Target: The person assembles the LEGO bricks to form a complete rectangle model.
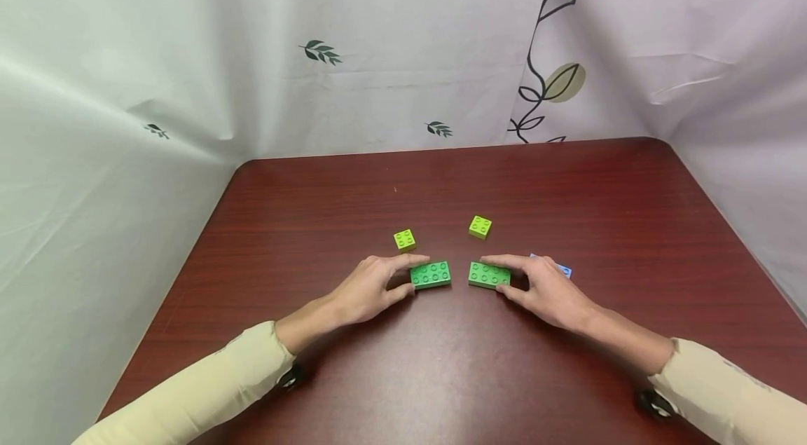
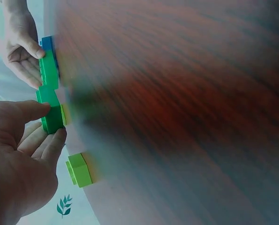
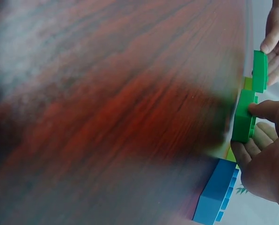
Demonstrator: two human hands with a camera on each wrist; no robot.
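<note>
Between thumb and fingers, my left hand (image 1: pixel 370 289) pinches a green eight-stud toy brick (image 1: pixel 431 276) by its left end. A similar green brick (image 1: pixel 485 275) is gripped at its right end by my right hand (image 1: pixel 553 294). The two bricks face each other across a small gap in the head view, studs up. In the left wrist view, the left hand's brick (image 2: pixel 49 112) shows the thumb on its near side and fingers beneath its far end. The right wrist view shows the right hand's brick (image 3: pixel 243 119) held the same way.
Two lime four-stud bricks lie beyond the hands, one at left (image 1: pixel 405 240) and one at right (image 1: pixel 480 227). A blue brick (image 1: pixel 564 270) lies behind the right hand, partly hidden by it. White patterned cloth (image 1: pixel 403 94) hangs around the brown table (image 1: pixel 416 382).
</note>
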